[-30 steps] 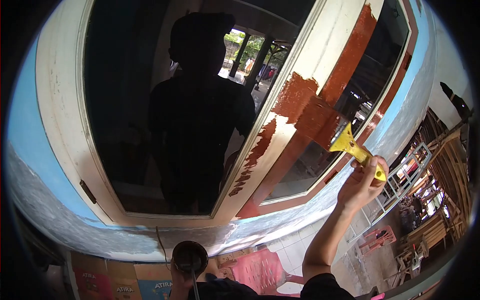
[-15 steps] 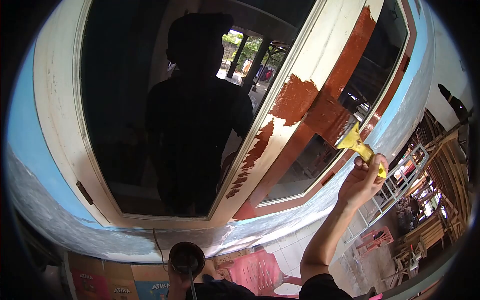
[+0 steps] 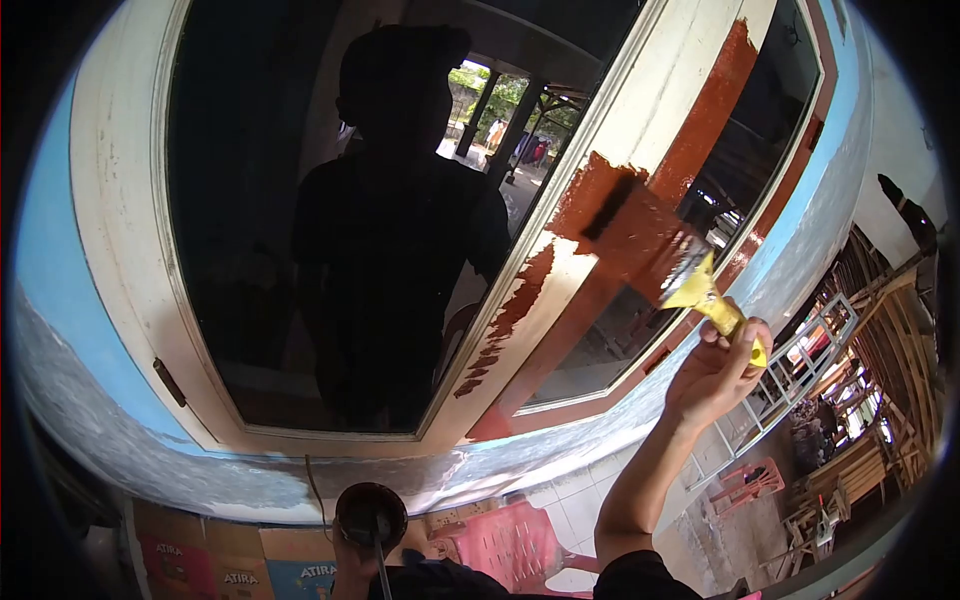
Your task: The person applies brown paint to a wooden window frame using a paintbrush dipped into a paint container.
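My right hand (image 3: 715, 375) grips the yellow handle of a wide paintbrush (image 3: 690, 289). The brush's bristles, loaded with red-brown paint, lie against the upright window frame (image 3: 600, 120) between two glass panes. Fresh red-brown paint (image 3: 592, 190) covers part of this cream wood, with ragged edges and short dabs lower down. Low in view, my left hand (image 3: 352, 568) is wrapped round a dark, round paint container (image 3: 350, 498), its fingers partly hidden. A thin stick (image 3: 383, 570) stands up out of the container.
A dark glass pane (image 3: 400, 250) reflects a person's outline. Below the window are a blue and grey wall (image 3: 130, 390), flattened printed cartons (image 3: 235, 560) and a pink plastic chair (image 3: 510, 540). A metal ladder (image 3: 790, 370) and stacked wood (image 3: 870, 370) stand at right.
The brush has slid a little to the left across the frame, its bristles now over the painted patch beside the glass. My left hand and the container have barely moved.
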`<move>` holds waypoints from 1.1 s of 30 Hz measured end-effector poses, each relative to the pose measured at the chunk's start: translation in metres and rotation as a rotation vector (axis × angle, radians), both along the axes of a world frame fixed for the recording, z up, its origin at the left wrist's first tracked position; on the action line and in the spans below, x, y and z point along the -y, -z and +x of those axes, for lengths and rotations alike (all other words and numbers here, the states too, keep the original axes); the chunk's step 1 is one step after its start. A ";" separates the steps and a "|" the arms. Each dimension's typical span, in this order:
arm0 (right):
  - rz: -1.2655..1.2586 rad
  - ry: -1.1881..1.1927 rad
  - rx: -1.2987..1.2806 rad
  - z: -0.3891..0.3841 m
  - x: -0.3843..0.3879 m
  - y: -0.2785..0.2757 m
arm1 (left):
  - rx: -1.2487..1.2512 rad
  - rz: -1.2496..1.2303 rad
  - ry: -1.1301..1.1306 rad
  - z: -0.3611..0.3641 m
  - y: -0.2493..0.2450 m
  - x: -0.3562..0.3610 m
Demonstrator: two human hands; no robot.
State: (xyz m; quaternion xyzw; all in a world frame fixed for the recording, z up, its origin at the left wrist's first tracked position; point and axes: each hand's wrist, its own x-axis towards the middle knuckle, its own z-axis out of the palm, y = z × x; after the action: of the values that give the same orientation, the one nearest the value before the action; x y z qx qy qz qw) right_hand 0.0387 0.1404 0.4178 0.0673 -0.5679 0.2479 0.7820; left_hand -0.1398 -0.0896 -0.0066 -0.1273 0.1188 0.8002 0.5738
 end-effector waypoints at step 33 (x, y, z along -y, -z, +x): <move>-0.004 0.047 0.048 -0.022 0.003 0.021 | -0.021 0.027 -0.039 -0.005 0.015 0.001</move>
State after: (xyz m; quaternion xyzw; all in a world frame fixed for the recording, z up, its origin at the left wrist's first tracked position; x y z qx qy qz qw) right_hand 0.0172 0.1371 0.3964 0.0465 -0.5873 0.2323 0.7739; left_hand -0.1449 -0.0910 -0.0218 -0.1134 0.1117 0.8140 0.5586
